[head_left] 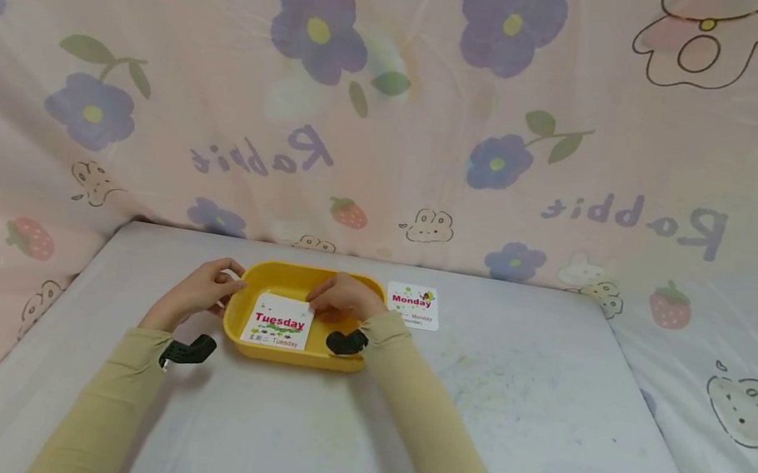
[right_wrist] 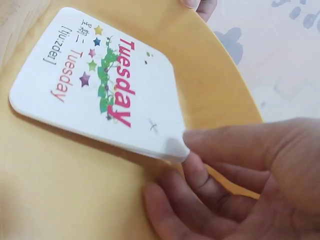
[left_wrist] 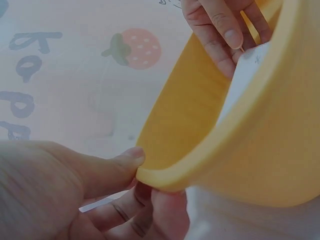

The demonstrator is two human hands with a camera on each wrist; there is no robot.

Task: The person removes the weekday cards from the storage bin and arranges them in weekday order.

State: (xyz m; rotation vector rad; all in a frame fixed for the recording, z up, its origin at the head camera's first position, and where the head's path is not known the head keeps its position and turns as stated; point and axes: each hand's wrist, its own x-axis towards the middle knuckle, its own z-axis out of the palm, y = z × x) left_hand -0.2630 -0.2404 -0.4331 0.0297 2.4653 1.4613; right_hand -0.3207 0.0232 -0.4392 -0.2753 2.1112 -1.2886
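Note:
A yellow tray (head_left: 280, 280) with a raised rim stands on the white table. Its left end is pinched between thumb and fingers of my left hand (head_left: 202, 292), seen close in the left wrist view. My right hand (right_wrist: 240, 170) reaches inside the tray and pinches one corner of a small stack of white cards (right_wrist: 145, 90). The top card reads "Tuesday" in red, with coloured stars and a green leafy picture. The stack tilts, its near edge by the tray's front wall in the head view. Right of the tray lies a "Monday" card (head_left: 422, 312), partly hidden by my right wrist.
A pale cloth with flowers, strawberries and rabbits (head_left: 398, 130) hangs behind and at both sides of the white table (head_left: 542, 434). Black straps with camera mounts (head_left: 187, 351) sit on both wrists, over beige sleeves.

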